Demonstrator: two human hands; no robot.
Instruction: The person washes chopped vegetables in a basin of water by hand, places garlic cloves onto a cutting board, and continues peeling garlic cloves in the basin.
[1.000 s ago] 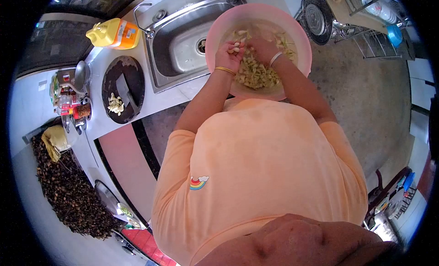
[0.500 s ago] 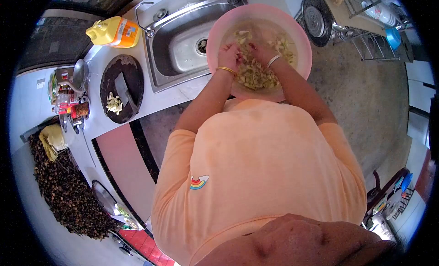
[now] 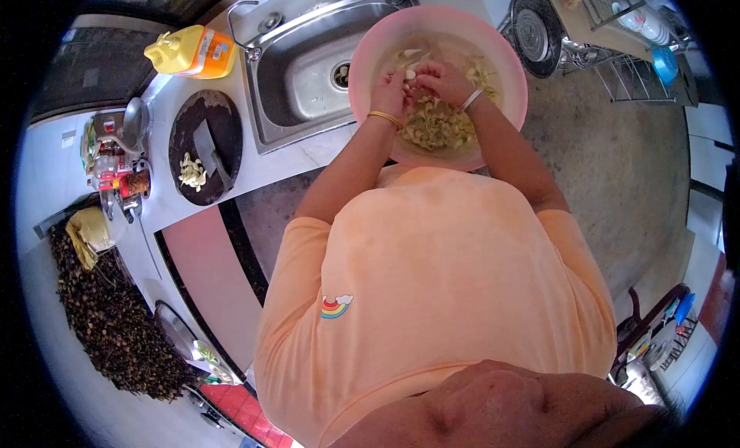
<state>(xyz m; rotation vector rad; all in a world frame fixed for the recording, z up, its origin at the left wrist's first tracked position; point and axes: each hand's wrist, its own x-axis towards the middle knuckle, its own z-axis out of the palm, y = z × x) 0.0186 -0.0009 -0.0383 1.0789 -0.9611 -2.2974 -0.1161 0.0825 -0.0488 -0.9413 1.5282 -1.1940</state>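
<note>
Nr basin rim, L hand

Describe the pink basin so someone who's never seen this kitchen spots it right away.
Find the steel sink, then its right end in the picture. Overlapping that end is the round pink basin, with pale pieces, the left hand and the right hand inside its rim. Its pink colour and round shape set it apart from the grey, rectangular sink.

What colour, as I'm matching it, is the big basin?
Pink; the basin shows best in the head view.
</note>
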